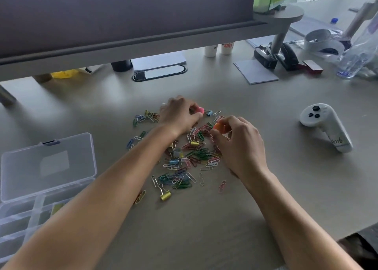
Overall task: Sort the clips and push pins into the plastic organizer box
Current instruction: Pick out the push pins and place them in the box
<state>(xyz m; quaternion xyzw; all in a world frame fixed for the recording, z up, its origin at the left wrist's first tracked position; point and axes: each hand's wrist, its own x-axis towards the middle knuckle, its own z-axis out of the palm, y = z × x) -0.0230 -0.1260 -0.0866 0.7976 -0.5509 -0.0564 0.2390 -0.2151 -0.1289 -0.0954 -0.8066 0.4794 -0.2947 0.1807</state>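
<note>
A scattered pile of coloured paper clips (196, 157) with a few small binder clips, one of them gold (165, 195), lies mid-desk. My left hand (180, 116) reaches over the pile's far side and pinches a pink push pin (200, 110). My right hand (239, 143) hovers over the pile's right edge, its fingers curled round an orange push pin (219, 127). The clear plastic organizer box (18, 216) stands open at the left front, its lid (49, 165) folded back; its compartments are partly hidden by my left forearm.
A white game controller (325, 126) lies to the right. A monitor (122, 14) overhangs the desk's far side, with notepads (255, 71), staplers (276, 57), cups (218, 48) and a plastic bottle (356, 59) behind. The desk edge (347, 232) falls away at the lower right.
</note>
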